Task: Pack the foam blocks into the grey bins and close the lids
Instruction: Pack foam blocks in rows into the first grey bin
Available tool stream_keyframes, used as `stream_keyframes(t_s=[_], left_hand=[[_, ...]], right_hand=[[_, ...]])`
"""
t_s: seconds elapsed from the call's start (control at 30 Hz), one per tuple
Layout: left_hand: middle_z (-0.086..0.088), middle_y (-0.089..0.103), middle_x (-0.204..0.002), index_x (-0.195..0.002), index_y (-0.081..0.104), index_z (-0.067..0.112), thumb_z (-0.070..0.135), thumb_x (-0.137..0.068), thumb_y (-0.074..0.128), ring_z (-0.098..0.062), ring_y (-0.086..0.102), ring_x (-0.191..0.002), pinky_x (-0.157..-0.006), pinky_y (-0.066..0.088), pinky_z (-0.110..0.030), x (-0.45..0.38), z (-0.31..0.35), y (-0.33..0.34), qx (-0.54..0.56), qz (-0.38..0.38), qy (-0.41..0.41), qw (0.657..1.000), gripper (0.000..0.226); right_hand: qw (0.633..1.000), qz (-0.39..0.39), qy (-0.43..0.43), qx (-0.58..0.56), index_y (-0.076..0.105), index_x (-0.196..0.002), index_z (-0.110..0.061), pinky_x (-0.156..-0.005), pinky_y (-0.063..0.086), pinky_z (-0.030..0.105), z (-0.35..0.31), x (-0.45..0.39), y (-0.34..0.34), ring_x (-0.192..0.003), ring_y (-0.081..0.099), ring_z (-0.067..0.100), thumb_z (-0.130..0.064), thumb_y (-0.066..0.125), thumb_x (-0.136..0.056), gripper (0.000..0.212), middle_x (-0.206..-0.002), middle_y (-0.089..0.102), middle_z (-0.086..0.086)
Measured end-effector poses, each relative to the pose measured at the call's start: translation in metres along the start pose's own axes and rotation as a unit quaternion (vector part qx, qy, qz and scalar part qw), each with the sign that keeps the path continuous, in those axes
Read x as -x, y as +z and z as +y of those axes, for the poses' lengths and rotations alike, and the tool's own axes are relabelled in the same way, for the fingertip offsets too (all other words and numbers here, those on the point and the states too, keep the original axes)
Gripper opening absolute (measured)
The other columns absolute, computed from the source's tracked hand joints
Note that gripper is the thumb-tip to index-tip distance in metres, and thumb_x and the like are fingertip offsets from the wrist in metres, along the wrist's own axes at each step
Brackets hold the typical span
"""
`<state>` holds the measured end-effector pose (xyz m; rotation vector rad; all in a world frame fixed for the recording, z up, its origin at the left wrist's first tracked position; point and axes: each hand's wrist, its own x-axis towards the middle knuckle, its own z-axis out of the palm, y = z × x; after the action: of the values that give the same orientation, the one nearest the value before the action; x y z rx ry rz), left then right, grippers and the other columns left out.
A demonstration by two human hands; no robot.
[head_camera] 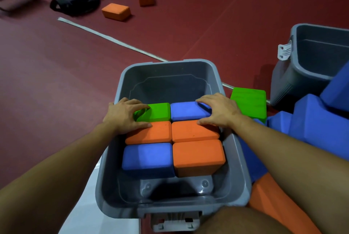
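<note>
Left hand (124,115): we've got fingers spread over the green block (157,112), thumb on the orange one, pressing, not clasping.
Right hand (217,111): fingers curled over the blue block (186,110).
Grey bin (238,158): six blocks showing, far end bare.
Risk: we reckon uneven pushing jams a block crooked, and the lid won't seat.
Strays: orange blocks (116,11) remain on the floor.
Writing: none we can read.
</note>
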<state>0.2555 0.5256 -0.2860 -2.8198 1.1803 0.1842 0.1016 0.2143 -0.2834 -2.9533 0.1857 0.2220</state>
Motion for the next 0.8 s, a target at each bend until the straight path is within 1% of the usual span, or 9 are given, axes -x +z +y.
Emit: stream_keyframes(t_s=[0.03, 0.1, 0.27, 0.33, 0.43, 0.5, 0.57, 0.67, 0.8], left_hand=[[0.015, 0.05, -0.141, -0.138, 0.043, 0.052, 0.104, -0.051, 0.012, -0.019, 0.045, -0.125, -0.087, 0.043, -0.046, 0.001, 0.0, 0.0, 0.001, 0.003, 0.002, 1.0, 0.106], [0.016, 0.051, -0.14, -0.137, 0.045, 0.052, 0.105, -0.05, 0.01, -0.019, 0.046, -0.124, -0.084, 0.043, -0.044, 0.002, 0.001, 0.0, 0.005, 0.012, 0.006, 1.0, 0.107], [0.018, 0.057, -0.136, -0.133, 0.05, 0.05, 0.106, -0.047, 0.011, -0.018, 0.051, -0.118, -0.08, 0.049, -0.038, 0.01, 0.004, 0.001, 0.017, 0.024, 0.005, 1.0, 0.11], [0.017, 0.061, -0.131, -0.13, 0.055, 0.049, 0.106, -0.047, 0.017, -0.019, 0.053, -0.114, -0.079, 0.052, -0.039, 0.016, 0.004, 0.005, 0.03, 0.03, 0.005, 0.999, 0.108], [0.018, 0.062, -0.128, -0.127, 0.058, 0.047, 0.102, -0.051, 0.032, -0.019, 0.055, -0.11, -0.078, 0.053, -0.04, 0.028, 0.003, 0.008, 0.034, 0.037, 0.005, 0.999, 0.097], [0.017, 0.063, -0.128, -0.127, 0.059, 0.046, 0.104, -0.05, 0.027, -0.02, 0.056, -0.109, -0.077, 0.053, -0.04, 0.034, 0.001, 0.008, 0.04, 0.042, 0.006, 0.998, 0.101], [0.018, 0.058, -0.136, -0.131, 0.056, 0.045, 0.104, -0.049, 0.025, -0.02, 0.054, -0.115, -0.078, 0.052, -0.04, 0.037, 0.004, 0.007, 0.026, 0.027, 0.001, 0.999, 0.106], [0.019, 0.049, -0.145, -0.138, 0.047, 0.046, 0.097, -0.052, 0.027, -0.019, 0.048, -0.127, -0.082, 0.046, -0.042, 0.037, 0.01, 0.007, -0.004, 0.003, -0.023, 1.0, 0.102], [0.018, 0.048, -0.142, -0.135, 0.046, 0.047, 0.095, -0.05, 0.032, -0.017, 0.043, -0.13, -0.092, 0.04, -0.055, 0.035, 0.015, 0.0, 0.013, -0.032, -0.048, 0.998, 0.099]], right_hand=[[1.0, 0.001, -0.001, 0.001, 0.046, -0.136, -0.042, -0.086, 0.045, 0.036, 0.0, 0.0, 0.0, -0.122, 0.043, 0.015, -0.076, 0.065, -0.068, 0.079, -0.138, 0.05, -0.021], [1.0, 0.003, 0.002, 0.01, 0.05, -0.134, -0.042, -0.08, 0.041, 0.032, 0.0, 0.002, 0.0, -0.12, 0.045, 0.014, -0.077, 0.064, -0.068, 0.076, -0.136, 0.051, -0.022], [1.0, -0.007, 0.008, 0.021, 0.049, -0.134, -0.043, -0.085, 0.046, 0.034, -0.001, 0.015, 0.001, -0.12, 0.045, 0.014, -0.081, 0.061, -0.066, 0.079, -0.136, 0.051, -0.024], [1.0, -0.009, 0.007, 0.019, 0.049, -0.134, -0.043, -0.087, 0.048, 0.035, -0.003, 0.022, 0.003, -0.12, 0.045, 0.014, -0.082, 0.061, -0.065, 0.08, -0.136, 0.051, -0.024], [1.0, -0.005, -0.002, 0.019, 0.049, -0.134, -0.042, -0.088, 0.048, 0.036, -0.008, 0.029, 0.004, -0.12, 0.046, 0.015, -0.081, 0.06, -0.065, 0.08, -0.136, 0.051, -0.025], [1.0, -0.001, -0.008, 0.02, 0.048, -0.135, -0.042, -0.088, 0.049, 0.037, -0.01, 0.03, 0.005, -0.12, 0.045, 0.015, -0.082, 0.059, -0.066, 0.08, -0.137, 0.05, -0.024], [1.0, -0.004, -0.008, 0.02, 0.047, -0.137, -0.041, -0.087, 0.048, 0.036, -0.012, 0.03, 0.004, -0.121, 0.044, 0.015, -0.08, 0.059, -0.068, 0.08, -0.138, 0.049, -0.023], [1.0, 0.003, -0.007, 0.012, 0.048, -0.137, -0.04, -0.086, 0.047, 0.035, -0.012, 0.029, 0.006, -0.122, 0.043, 0.015, -0.077, 0.061, -0.071, 0.078, -0.138, 0.05, -0.021], [0.999, 0.03, -0.011, -0.018, 0.054, -0.132, -0.036, -0.093, 0.043, 0.04, -0.01, 0.03, 0.007, -0.124, 0.045, 0.017, -0.072, 0.066, -0.07, 0.073, -0.135, 0.053, -0.018]])
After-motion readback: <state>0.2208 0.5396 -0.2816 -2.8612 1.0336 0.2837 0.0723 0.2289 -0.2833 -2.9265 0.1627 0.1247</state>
